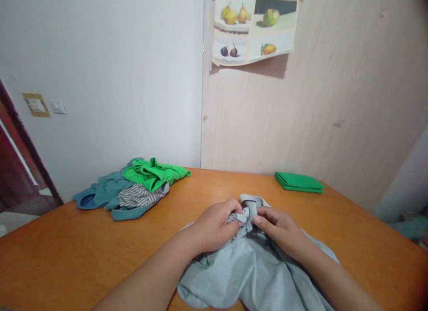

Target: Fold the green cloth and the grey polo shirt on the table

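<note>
A light grey garment (247, 268) lies crumpled on the orange wooden table (83, 253) right in front of me. My left hand (214, 226) is closed, pinching a bunched fold of the grey garment near its collar. Facing it, my right hand (282, 231) grips the same bunched fold with thumb and fingers. The two hands almost touch, and the rest of the cloth spreads under my forearms toward the table's near edge.
A loose pile of clothes sits at the far left of the table: a bright green piece (154, 173), a striped one (137, 195) and blue ones (103, 190). A folded green cloth (298, 182) lies at the far right by the wall. A fruit poster (254, 28) hangs above.
</note>
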Tool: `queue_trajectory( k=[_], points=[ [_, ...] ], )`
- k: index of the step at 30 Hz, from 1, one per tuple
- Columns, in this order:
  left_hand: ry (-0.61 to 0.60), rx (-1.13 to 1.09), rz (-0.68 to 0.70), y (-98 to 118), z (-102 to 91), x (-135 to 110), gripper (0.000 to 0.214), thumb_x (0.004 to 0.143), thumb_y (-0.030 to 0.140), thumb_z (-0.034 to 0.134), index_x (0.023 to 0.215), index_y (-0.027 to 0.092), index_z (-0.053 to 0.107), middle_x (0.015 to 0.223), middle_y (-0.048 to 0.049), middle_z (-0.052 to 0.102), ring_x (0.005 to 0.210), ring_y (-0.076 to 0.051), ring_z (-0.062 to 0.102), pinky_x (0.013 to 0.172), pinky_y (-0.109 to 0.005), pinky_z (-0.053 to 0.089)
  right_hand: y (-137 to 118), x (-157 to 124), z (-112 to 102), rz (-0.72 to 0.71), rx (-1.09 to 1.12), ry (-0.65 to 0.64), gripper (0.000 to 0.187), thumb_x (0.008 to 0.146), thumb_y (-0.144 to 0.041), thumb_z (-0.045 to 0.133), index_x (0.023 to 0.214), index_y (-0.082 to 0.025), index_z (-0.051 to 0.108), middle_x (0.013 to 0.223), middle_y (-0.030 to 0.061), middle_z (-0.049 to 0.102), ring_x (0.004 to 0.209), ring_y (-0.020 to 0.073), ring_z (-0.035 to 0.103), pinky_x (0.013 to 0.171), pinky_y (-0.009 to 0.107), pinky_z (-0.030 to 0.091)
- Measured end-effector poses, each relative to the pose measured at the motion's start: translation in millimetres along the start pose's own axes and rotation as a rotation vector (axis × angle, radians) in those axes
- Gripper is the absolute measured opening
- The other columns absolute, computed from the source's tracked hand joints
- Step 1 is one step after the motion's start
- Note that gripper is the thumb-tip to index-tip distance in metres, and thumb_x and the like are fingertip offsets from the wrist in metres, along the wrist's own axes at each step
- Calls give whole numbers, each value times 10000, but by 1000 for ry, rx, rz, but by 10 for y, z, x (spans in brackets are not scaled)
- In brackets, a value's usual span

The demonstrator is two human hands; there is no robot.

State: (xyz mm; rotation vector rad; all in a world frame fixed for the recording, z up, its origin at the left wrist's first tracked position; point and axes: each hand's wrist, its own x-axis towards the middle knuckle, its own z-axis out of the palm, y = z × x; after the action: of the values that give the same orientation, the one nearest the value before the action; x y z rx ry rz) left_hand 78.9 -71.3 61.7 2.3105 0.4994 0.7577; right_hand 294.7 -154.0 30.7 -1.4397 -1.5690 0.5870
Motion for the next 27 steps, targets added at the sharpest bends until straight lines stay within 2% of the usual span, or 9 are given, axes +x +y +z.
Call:
queue_trajectory(
  k=[2, 4, 7, 10, 14, 21, 27],
  points=[
    [-26, 35, 9, 5, 6, -3, 140, 856, 248, 554, 981, 225, 614, 878, 7, 635, 799, -171, 549, 684, -249, 374, 29, 6, 34, 4, 46, 15, 360, 847, -537, 631, 733, -195, 629, 632, -28, 525, 609, 130, 455, 562, 255, 333],
    [14, 52, 9, -23, -19, 13, 147, 849, 232, 546, 982, 223, 609, 880, 15, 632, 789, -161, 549, 686, -248, 380, 58, 17, 30, 45, 127, 101, 384, 840, -527, 646, 663, -198, 560, 598, -41, 475, 578, 113, 405, 541, 247, 300],
    [194, 44, -33, -114, -112, 67, 138, 829, 218, 545, 955, 213, 599, 881, 17, 629, 784, -157, 553, 698, -253, 393, 63, 28, -33, 163, 318, 277, 358, 848, -514, 644, 694, -215, 521, 583, -45, 504, 548, 107, 399, 518, 235, 285],
    [377, -58, -88, -218, -216, 128, 125, 798, 221, 573, 921, 200, 578, 867, 10, 626, 812, -166, 574, 732, -263, 418, 39, 31, -95, 242, 487, 367, 345, 851, -510, 649, 728, -230, 490, 549, -50, 528, 500, 102, 391, 481, 221, 254],
    [450, -259, -155, -311, -279, 168, 147, 768, 228, 609, 899, 191, 554, 815, 18, 612, 760, -153, 571, 682, -247, 428, 46, 34, -112, 214, 549, 359, 345, 844, -512, 672, 750, -229, 499, 537, -47, 547, 483, 93, 390, 463, 208, 247],
    [548, -434, -251, -359, -340, 173, 218, 709, 199, 634, 917, 186, 571, 767, 30, 599, 677, -130, 549, 589, -223, 389, 74, 37, -123, 202, 623, 357, 327, 846, -506, 681, 787, -218, 536, 537, -38, 560, 464, 81, 402, 445, 202, 273],
    [706, -460, -298, -396, -465, 184, 249, 668, 190, 637, 910, 177, 580, 736, 35, 585, 658, -121, 543, 596, -225, 388, 50, 45, -143, 229, 685, 368, 309, 830, -477, 711, 791, -214, 552, 555, -39, 559, 474, 78, 435, 443, 196, 293]
  ],
)
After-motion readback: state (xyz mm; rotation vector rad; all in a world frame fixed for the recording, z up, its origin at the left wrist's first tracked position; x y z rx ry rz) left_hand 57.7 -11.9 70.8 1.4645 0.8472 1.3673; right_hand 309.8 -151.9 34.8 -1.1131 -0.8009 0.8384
